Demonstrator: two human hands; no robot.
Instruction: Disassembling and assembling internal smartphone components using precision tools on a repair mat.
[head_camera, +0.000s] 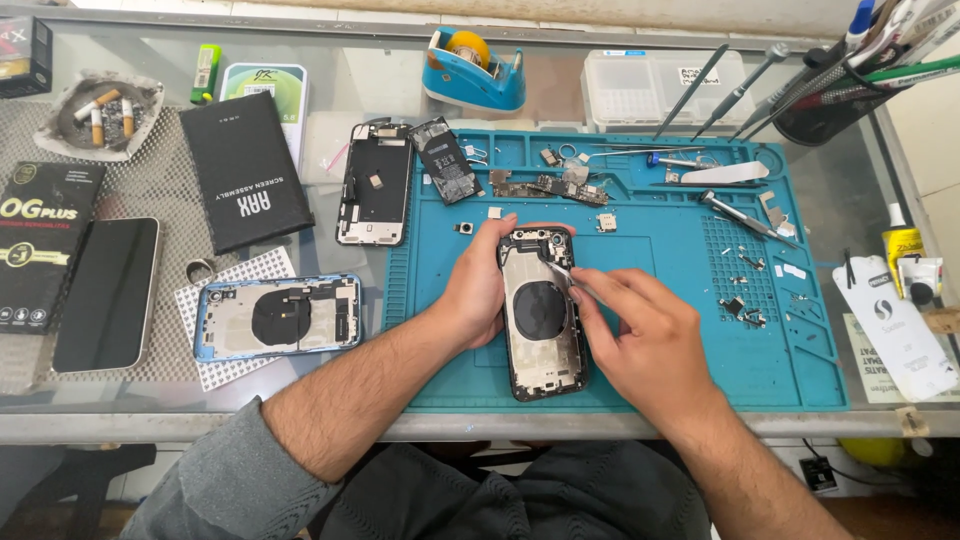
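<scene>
Left hand: the left hand (478, 283) grasps the black phone shell (543, 315) along its left edge, thumb up by the top corner, steadying it flat on the mat.
Right hand: the right hand (637, 335) pinches tweezers (559, 272), fingers closed on them; their tip touches the inside of the shell near the upper right, just above the round coil.
Phone shell: opened, back housing facing up, lying upright on the blue mat (690, 330), near its front middle, between the two hands.
Mat: small screws and metal bits sit on its right side; a screwdriver (745, 219) lies there too, well apart from the hands.
Boards: a logic board (550, 187) and a second opened part (445, 158) lie along the mat's top edge, behind the shell.
Other phones: a blue-framed shell (277, 317) lies on a white mesh pad left of the mat; a black frame (375, 183) lies behind it; a whole phone (108, 293) lies screen up far left.
Boxes: a black box (244, 170) lies tilted left of the frame.
Tape: a blue tape dispenser (475, 70) stands behind the mat.
Ashtray: an ashtray (98, 113) with butts sits at far left rear.
Tools: a cup of tools (830, 100) stands at the right rear corner.
</scene>
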